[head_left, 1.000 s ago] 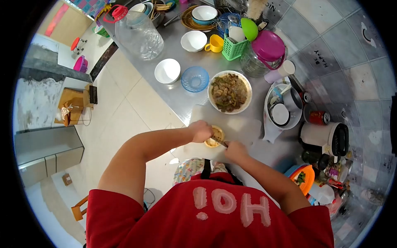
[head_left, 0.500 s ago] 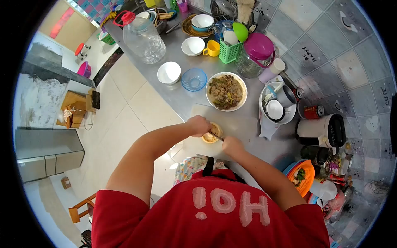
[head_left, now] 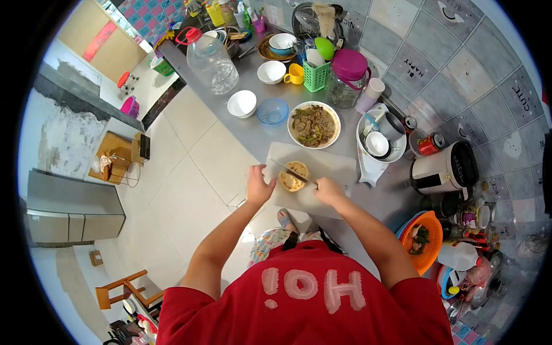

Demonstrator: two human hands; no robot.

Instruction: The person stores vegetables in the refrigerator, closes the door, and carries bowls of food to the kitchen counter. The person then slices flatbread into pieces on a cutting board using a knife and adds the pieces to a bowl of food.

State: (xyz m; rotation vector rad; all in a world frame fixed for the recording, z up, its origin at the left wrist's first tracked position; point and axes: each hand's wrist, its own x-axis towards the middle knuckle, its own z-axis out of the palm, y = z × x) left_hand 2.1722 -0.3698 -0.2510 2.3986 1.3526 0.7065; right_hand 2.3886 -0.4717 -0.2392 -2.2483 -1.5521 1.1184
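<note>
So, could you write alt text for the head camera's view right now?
A person's right hand holds a knife across a round, yellowish flatbread-like food on a pale cutting board; the open left hand is nearby. Beyond, on a grey counter, sits a white-rimmed bowl of chunky brown food.

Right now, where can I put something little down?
Bare counter lies between the cutting board and the beige appliance, with a smaller patch between the blue bowl and the board. It's crowded around the green basket and the big jar.
</note>
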